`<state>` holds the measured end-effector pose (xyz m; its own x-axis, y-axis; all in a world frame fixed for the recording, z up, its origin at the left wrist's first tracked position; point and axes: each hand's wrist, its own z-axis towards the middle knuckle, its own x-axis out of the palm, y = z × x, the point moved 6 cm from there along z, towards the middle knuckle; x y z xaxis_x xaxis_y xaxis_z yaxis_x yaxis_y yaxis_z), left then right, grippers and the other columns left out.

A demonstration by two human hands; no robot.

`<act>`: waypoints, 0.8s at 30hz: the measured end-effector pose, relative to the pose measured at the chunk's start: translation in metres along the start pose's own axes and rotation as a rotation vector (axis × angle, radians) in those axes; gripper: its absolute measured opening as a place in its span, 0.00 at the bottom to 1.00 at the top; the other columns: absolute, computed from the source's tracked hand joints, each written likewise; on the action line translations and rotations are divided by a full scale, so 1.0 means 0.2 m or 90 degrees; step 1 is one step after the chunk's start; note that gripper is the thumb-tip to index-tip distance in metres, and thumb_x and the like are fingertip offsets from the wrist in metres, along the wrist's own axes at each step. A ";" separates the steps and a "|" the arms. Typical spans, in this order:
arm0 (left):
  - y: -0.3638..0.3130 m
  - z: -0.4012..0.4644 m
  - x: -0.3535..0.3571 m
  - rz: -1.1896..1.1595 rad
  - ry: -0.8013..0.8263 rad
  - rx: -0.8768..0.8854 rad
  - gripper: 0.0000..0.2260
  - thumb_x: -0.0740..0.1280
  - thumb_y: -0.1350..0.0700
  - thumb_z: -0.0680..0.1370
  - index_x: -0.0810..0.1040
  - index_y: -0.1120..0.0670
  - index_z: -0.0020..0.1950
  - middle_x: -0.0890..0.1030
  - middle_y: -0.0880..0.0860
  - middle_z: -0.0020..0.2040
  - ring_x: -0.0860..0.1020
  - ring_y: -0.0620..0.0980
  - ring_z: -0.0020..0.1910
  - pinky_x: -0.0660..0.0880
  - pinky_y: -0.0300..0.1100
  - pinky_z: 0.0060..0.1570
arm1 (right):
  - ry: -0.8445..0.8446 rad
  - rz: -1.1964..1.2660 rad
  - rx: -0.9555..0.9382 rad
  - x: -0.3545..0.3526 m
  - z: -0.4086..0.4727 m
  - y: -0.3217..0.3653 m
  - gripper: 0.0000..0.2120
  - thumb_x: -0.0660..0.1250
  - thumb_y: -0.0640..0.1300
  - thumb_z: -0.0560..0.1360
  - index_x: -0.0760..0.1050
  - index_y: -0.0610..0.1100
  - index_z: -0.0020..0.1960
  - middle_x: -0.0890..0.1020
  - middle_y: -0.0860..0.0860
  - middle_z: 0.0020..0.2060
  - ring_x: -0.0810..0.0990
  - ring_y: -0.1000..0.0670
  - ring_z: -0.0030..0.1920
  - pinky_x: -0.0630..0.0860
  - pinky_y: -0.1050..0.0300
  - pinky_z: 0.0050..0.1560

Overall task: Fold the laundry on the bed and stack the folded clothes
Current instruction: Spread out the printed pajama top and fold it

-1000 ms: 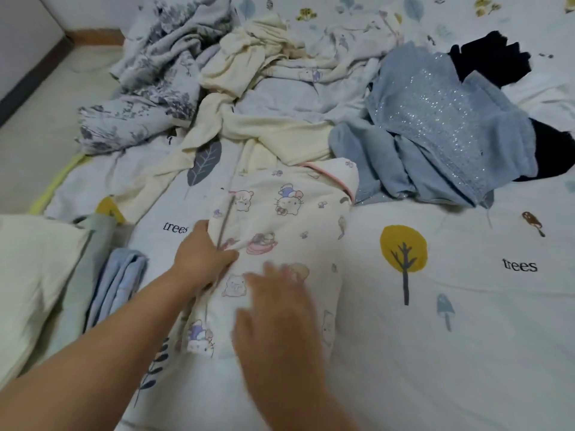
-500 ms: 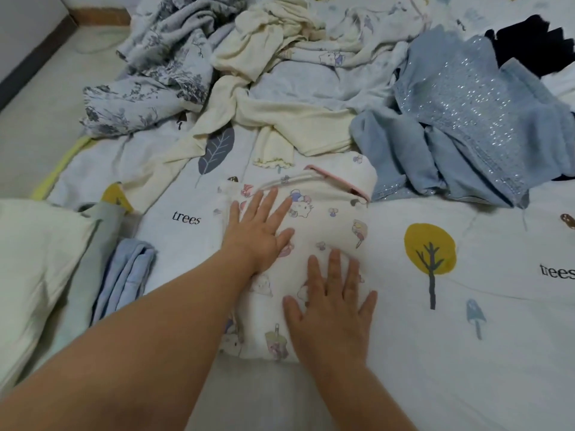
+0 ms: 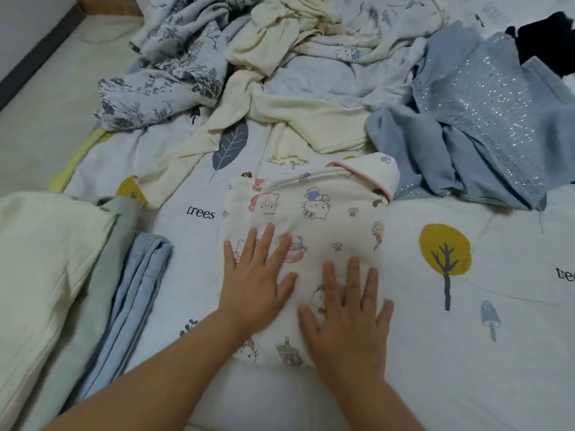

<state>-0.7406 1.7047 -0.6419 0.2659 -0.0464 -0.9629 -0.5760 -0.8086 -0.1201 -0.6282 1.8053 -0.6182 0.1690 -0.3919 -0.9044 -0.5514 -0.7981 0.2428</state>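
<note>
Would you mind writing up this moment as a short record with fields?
item in hand: cartoon-print garment, folded, flat on the bed sheet
left hand: flat on the garment, fingers spread
right hand: flat on the garment, fingers spread
folded stack: at left, cream, green and blue pieces
unfolded pile: floral cloth, cream top, sparkly blue garment

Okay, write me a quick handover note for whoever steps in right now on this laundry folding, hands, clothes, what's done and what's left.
Left hand and right hand: both flat, fingers straight, pressing the folded cartoon-print garment on the bed.
Done: that garment looks folded; folded stack lies at the left edge.
Left: move it to the stack, then fold the pile behind: floral piece, cream top, sparkly blue garment, black item.
</note>
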 end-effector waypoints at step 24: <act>0.07 -0.11 -0.25 -1.006 0.203 -0.227 0.18 0.70 0.64 0.73 0.73 0.51 0.60 0.84 0.54 0.51 0.83 0.56 0.48 0.80 0.48 0.44 | 0.115 0.887 0.112 -0.26 0.03 -0.23 0.20 0.69 0.36 0.71 0.73 0.51 0.60 0.84 0.48 0.50 0.83 0.44 0.50 0.79 0.41 0.53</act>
<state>-0.7458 1.6830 -0.5898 0.5439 0.8273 0.1407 0.5847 -0.2533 -0.7707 -0.6179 1.8650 -0.5841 -0.4972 -0.8623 0.0958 -0.4416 0.3466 0.8276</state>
